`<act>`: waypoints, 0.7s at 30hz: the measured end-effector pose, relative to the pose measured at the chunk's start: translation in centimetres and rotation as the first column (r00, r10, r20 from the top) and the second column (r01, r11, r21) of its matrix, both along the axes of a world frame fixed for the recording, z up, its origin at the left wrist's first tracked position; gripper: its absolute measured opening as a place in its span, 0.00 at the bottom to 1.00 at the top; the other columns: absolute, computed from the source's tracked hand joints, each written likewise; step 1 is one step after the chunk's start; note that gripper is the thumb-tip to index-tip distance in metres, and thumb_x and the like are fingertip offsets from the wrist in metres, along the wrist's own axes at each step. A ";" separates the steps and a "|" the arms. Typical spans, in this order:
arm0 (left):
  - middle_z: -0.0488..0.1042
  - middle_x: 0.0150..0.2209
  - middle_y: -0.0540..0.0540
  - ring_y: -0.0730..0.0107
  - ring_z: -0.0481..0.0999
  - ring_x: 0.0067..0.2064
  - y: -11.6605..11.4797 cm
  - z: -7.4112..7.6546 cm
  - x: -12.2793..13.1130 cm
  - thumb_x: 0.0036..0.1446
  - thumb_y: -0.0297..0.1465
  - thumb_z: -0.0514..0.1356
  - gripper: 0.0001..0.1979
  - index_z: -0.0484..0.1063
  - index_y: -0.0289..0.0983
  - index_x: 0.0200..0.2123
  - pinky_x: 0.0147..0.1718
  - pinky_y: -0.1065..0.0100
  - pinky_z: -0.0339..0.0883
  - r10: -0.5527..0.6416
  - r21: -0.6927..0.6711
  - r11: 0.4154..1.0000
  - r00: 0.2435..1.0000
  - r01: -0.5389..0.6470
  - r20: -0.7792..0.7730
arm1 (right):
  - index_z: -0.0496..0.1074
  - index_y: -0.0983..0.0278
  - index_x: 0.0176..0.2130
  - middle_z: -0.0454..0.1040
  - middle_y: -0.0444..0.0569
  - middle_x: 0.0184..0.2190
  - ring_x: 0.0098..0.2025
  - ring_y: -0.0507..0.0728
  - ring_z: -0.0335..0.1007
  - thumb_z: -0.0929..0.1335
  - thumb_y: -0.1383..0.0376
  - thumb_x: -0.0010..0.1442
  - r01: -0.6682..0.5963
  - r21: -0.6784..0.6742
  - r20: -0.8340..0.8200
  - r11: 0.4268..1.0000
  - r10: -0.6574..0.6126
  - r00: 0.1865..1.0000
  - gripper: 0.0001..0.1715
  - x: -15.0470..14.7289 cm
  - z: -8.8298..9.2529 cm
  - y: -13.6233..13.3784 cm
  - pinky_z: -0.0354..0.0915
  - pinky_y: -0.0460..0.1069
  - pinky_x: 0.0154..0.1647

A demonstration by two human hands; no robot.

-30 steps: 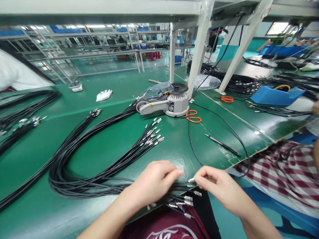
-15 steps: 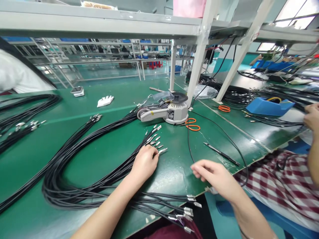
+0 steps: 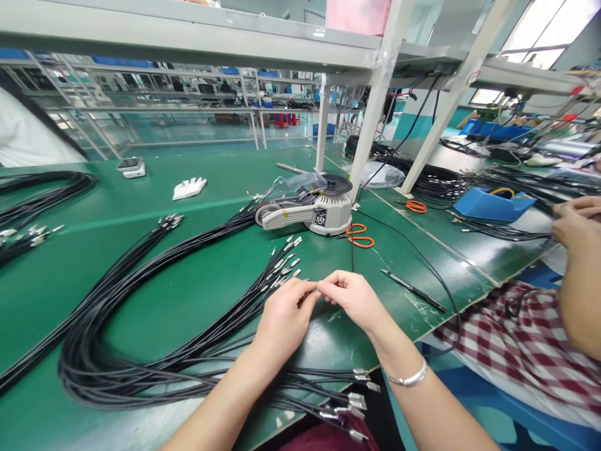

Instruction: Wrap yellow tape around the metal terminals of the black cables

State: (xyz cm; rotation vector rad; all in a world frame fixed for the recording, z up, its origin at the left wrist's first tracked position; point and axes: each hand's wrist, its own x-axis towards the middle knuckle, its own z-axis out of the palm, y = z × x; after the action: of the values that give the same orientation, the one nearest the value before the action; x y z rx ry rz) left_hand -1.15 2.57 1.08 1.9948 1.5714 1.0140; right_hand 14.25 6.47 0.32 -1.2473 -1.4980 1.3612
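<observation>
A curved bundle of black cables (image 3: 141,269) lies on the green table, with metal connectors (image 3: 284,269) at its ends. My left hand (image 3: 286,316) is closed in a pinch at the end of one cable, beside these connectors. Fingertip to fingertip with it, my right hand (image 3: 354,299) is also closed, wearing a silver bracelet (image 3: 409,377) at the wrist. Fingers cover most of what lies between them. Under my left forearm more cables run to connectors (image 3: 355,401) at the front edge.
Behind my hands stands a round tape dispenser (image 3: 326,213) with orange-handled scissors (image 3: 360,239) beside it. A black pen-like tool (image 3: 413,290) lies to the right. A white glove (image 3: 189,188) is farther back. At right, a co-worker's hands (image 3: 580,219) are near a blue tape holder (image 3: 494,204).
My right hand has moved left and up to meet my left hand at the cable end. My left hand has shifted slightly right, and the connector tip there is now covered by fingers.
</observation>
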 end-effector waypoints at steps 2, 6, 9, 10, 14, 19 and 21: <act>0.76 0.33 0.46 0.69 0.74 0.36 0.0 -0.7 0.2 0.60 0.30 0.54 0.09 0.75 0.38 0.37 0.38 0.68 0.67 0.011 0.097 0.995 0.998 -0.005 -0.064 | 0.71 0.66 0.25 0.71 0.43 0.21 0.24 0.51 0.63 0.70 0.58 0.50 0.022 -0.011 0.002 1.000 -0.022 1.000 0.13 -0.1 0.0 0.0 0.60 0.47 0.28; 0.76 0.32 0.46 0.68 0.75 0.35 -0.2 -1.8 -0.3 0.61 0.31 0.53 0.10 0.74 0.38 0.37 0.37 0.69 0.68 0.032 0.211 0.977 0.982 0.009 -0.187 | 0.71 0.66 0.23 0.70 0.43 0.20 0.23 0.51 0.63 0.70 0.60 0.49 0.039 -0.037 -0.003 0.999 -0.040 0.999 0.11 -0.5 -0.1 0.1 0.60 0.47 0.28; 0.76 0.31 0.46 0.69 0.75 0.34 -0.6 -1.9 -0.8 0.61 0.30 0.53 0.10 0.74 0.38 0.35 0.35 0.70 0.68 0.046 0.254 0.967 0.969 0.018 -0.243 | 0.70 0.66 0.22 0.70 0.42 0.19 0.22 0.50 0.62 0.70 0.61 0.48 0.053 -0.066 -0.036 0.996 -0.056 0.998 0.10 -1.0 -0.3 -0.1 0.59 0.47 0.27; 0.75 0.30 0.47 0.69 0.75 0.33 -0.7 -2.0 -1.0 0.61 0.30 0.53 0.10 0.74 0.38 0.34 0.34 0.71 0.68 0.054 0.266 0.964 0.966 0.016 -0.251 | 0.69 0.66 0.22 0.69 0.42 0.18 0.22 0.50 0.61 0.70 0.62 0.47 0.054 -0.081 -0.049 0.995 -0.058 0.997 0.10 -1.2 -0.4 -0.1 0.58 0.47 0.26; 0.74 0.26 0.49 0.71 0.75 0.28 -0.6 -2.4 -1.7 0.60 0.34 0.54 0.10 0.73 0.41 0.29 0.28 0.73 0.67 0.083 0.285 0.958 0.971 -0.016 -0.224 | 0.68 0.65 0.21 0.67 0.41 0.16 0.20 0.49 0.60 0.69 0.65 0.45 0.060 -0.128 -0.095 0.990 -0.072 0.993 0.08 -2.2 -0.8 0.1 0.56 0.46 0.25; 0.78 0.31 0.49 0.67 0.77 0.31 0.1 -2.8 -2.1 0.57 0.37 0.57 0.07 0.75 0.44 0.33 0.32 0.71 0.72 0.075 0.072 0.995 0.997 -0.073 -0.035 | 0.68 0.66 0.21 0.67 0.40 0.17 0.21 0.49 0.60 0.69 0.65 0.47 0.049 -0.117 -0.125 0.992 -0.064 0.990 0.07 -2.5 -1.1 0.5 0.56 0.46 0.25; 0.78 0.32 0.48 0.65 0.78 0.32 0.3 -2.6 -2.0 0.55 0.37 0.58 0.09 0.76 0.44 0.35 0.31 0.69 0.73 0.094 -0.057 0.994 0.991 -0.089 0.092 | 0.68 0.65 0.23 0.67 0.41 0.18 0.22 0.50 0.60 0.69 0.64 0.49 0.030 -0.075 -0.145 0.997 -0.041 0.989 0.08 -2.3 -1.0 0.5 0.58 0.46 0.27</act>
State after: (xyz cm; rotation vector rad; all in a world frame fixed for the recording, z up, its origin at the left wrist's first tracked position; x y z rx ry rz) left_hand -3.16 2.86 -1.55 1.8276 1.6341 1.0737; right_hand 11.91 6.94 -0.70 -1.1856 -1.3302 1.4620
